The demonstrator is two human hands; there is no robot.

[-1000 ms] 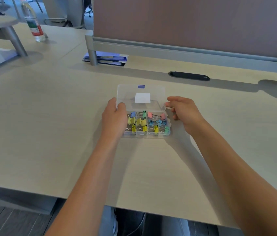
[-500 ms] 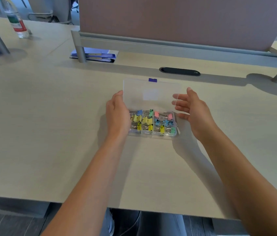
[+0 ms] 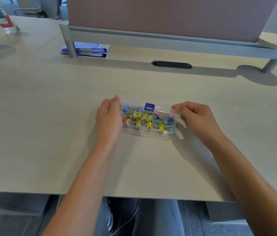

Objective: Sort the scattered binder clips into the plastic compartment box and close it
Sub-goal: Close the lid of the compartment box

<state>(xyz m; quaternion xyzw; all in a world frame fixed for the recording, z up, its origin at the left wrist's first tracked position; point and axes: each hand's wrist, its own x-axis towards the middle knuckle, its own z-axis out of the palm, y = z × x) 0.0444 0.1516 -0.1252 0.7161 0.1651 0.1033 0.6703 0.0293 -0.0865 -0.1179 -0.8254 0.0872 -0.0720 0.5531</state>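
office, desk (image 3: 49, 116), partition screen (image 3: 168, 16)

A pale wood-grain desk (image 3: 49, 116) fills most of the room's foreground. Along its far edge runs a mauve divider panel (image 3: 168, 14) on a grey metal rail (image 3: 151, 38). A blue folder (image 3: 90, 50) lies flat under that rail, partly behind one post. A dark oval cable slot (image 3: 171, 64) sits mid-desk. Far left stands what looks like a water bottle (image 3: 2, 19) with a red-and-green label.
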